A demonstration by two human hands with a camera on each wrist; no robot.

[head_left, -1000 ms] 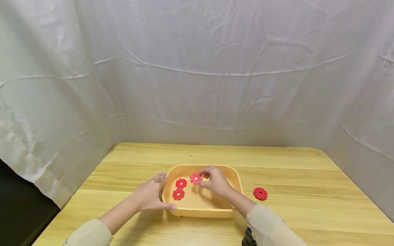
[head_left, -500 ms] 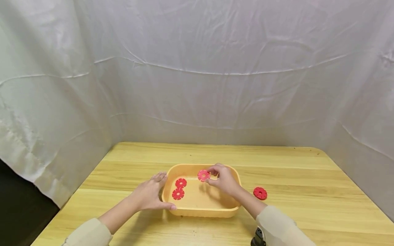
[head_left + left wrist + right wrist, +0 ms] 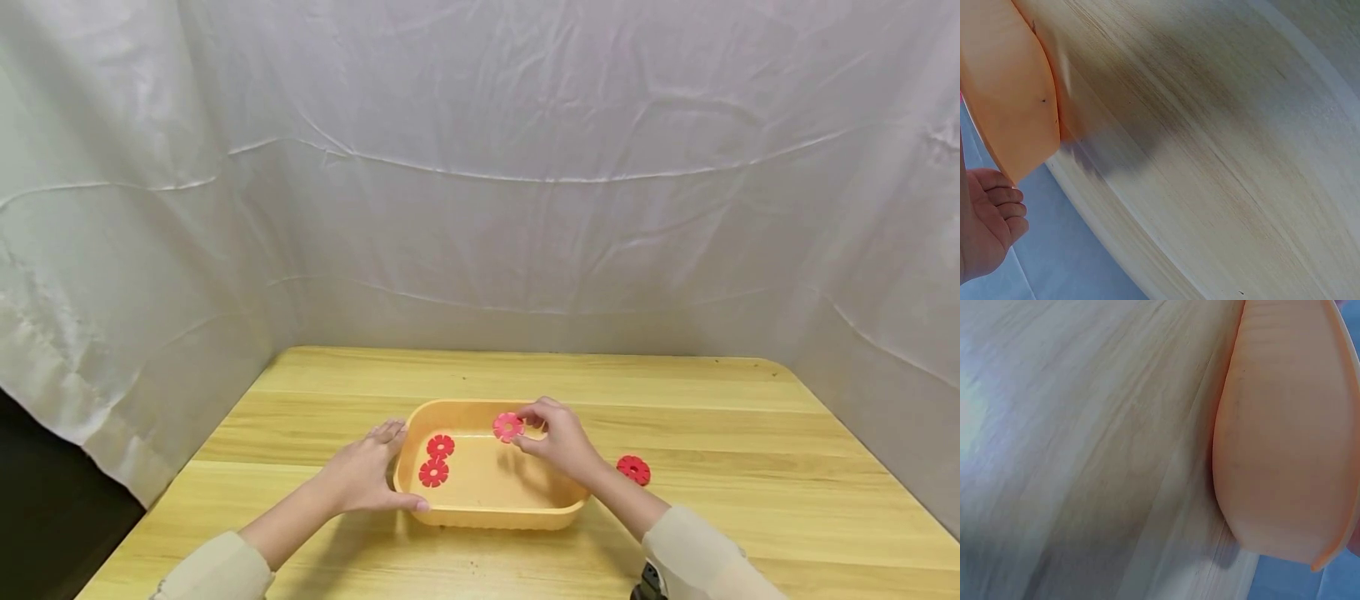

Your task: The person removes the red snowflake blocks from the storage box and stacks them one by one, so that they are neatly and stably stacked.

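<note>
In the head view my right hand (image 3: 564,439) pinches a red notched plastic disc (image 3: 507,427) between thumb and fingers, over the orange plastic basin (image 3: 491,518). The disc has slots round its edge and a hole in the middle. Two more such discs, a rear one (image 3: 440,446) and a front one (image 3: 433,472), lie at the basin's left end. My left hand (image 3: 367,473) grips that end, thumb along the near rim and fingers at the far left side. In the left wrist view, the left hand's curled fingers (image 3: 1007,203) show at the basin's rim (image 3: 1016,178).
Right of the basin, a further red disc or small pile of discs (image 3: 633,469) lies on the wooden table (image 3: 750,483), partly behind the right forearm. A pale curtain (image 3: 525,250) hangs behind and on both sides. The right wrist view shows the basin's outer wall (image 3: 1285,437).
My right hand has moved to the right and slightly back with the pinched disc, away from the two discs in the basin. The left hand and basin stay in place.
</note>
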